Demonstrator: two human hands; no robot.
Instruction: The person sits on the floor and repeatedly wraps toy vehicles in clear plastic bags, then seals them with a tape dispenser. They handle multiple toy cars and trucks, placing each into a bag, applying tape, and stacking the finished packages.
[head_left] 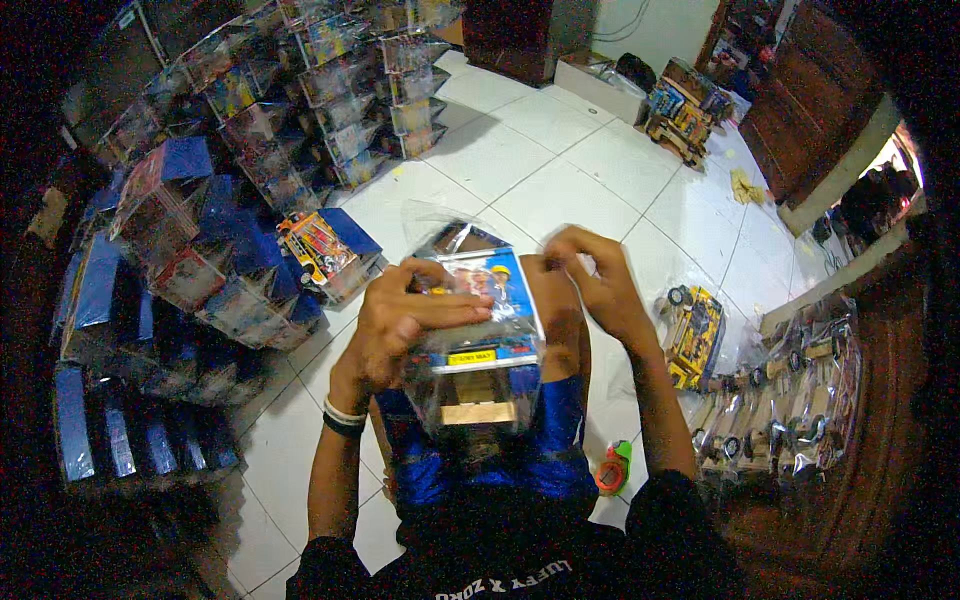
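A toy truck (pixel 490 350) in clear plastic wrap rests over my lap, with a blue picture panel, a yellow plate and a pale wooden piece showing. My left hand (pixel 400 320) grips it from the left side, fingers stretched across the panel. Loose clear plastic (pixel 432 222) sticks up beyond its far end. Beside the truck's far right corner, my right hand (pixel 600 275) is raised with its fingers curled together. It is slightly blurred, and whatever is between the fingertips cannot be made out.
Stacks of wrapped boxes (pixel 340 90) and blue-sided packages (pixel 180 260) fill the left. An orange toy truck (pixel 320 250) lies beside them. To the right are a yellow toy truck (pixel 695 335), several plastic-wrapped wooden trucks (pixel 780 410) and an orange-green round object (pixel 612 468) on the tiles.
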